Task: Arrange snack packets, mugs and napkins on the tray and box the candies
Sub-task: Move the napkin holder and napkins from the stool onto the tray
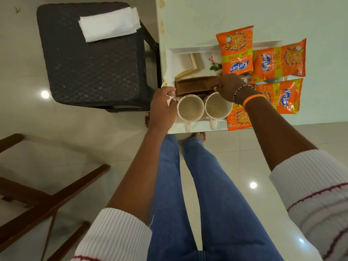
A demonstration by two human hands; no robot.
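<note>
At frame centre, a person's right hand [225, 85] clamps the brown candy box [194, 85] steady on the white tray [188, 50] while the left hand [162, 108], fingers pinched on a pale candy [170, 99], hovers beside two mugs [190, 109], seemingly to drop it in.

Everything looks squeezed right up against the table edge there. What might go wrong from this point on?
1. The two mugs stand at the table's near edge, handles poking past it; the left hand beside them could nudge one off.
2. One snack packet overhangs that edge and might slide down.
3. The right hand grips the brown box just behind the mugs; pulling it back could tip them.
</note>
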